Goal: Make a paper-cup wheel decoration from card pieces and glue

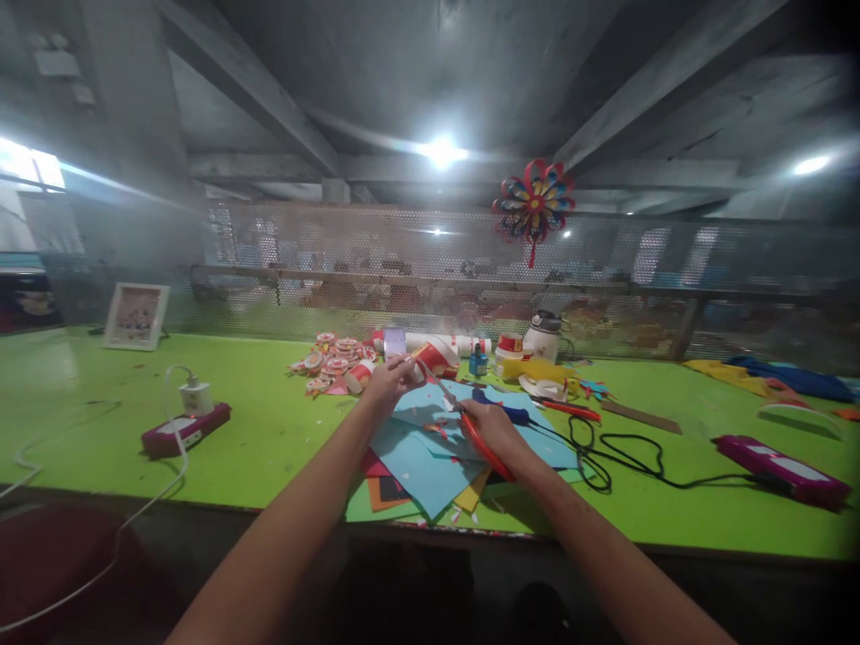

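Observation:
My left hand (395, 378) is closed around the near side of a red and white paper cup (440, 355), which lies tilted over the sheets. My right hand (494, 425) grips scissors with red handles (485, 448); their blades point up and left to the cup's edge. Whether the blades are cutting into it, I cannot tell. Just beyond my right hand lies a blue glue gun (514, 412) with a black cord. Beneath both hands spread light blue paper sheets (420, 470), strewn with small red and white scraps.
A heap of cut cup pieces (336, 358) sits left of my left hand. Behind are a phone (395, 342), a blue bottle (478, 361), tape rolls (509, 354) and a flask (543, 339). Purple power strips (783, 470) lie at both sides, with cords across the green table (269, 403).

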A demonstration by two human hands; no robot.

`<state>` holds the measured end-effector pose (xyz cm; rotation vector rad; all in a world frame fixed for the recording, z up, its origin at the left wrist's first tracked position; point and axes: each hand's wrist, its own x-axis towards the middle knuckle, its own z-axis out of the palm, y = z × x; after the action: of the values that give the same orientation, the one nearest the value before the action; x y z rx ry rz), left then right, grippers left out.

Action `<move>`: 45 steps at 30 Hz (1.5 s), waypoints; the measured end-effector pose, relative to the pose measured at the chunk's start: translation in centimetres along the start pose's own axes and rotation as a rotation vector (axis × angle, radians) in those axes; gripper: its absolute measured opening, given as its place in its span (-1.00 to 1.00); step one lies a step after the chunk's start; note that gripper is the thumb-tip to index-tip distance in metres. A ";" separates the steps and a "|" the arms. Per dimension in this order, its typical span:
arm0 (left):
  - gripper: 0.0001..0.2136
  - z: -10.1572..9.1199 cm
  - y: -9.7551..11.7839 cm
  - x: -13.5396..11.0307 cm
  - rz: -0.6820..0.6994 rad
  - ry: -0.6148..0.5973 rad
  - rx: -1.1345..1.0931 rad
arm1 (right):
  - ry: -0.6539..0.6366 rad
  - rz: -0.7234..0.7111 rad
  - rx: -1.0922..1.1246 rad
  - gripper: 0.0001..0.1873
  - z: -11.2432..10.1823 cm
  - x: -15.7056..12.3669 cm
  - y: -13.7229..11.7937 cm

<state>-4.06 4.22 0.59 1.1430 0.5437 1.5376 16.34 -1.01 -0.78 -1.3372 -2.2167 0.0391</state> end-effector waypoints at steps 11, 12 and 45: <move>-0.73 0.3 0.5 -0.3 -0.015 -0.046 0.057 | 0.029 -0.036 0.025 -0.74 0.1 -0.2 0.4; -0.73 0.3 0.5 -0.3 -0.016 -0.047 0.055 | 0.033 -0.038 0.024 -0.75 0.1 -0.2 0.4; -0.72 0.6 1.1 -0.4 0.003 -0.004 -0.019 | 0.071 -0.003 -0.013 -0.76 0.2 -0.3 -0.3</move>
<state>-4.08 3.41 1.58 1.1328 0.5236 1.5391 16.08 -1.38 -1.02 -1.3215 -2.1631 -0.0230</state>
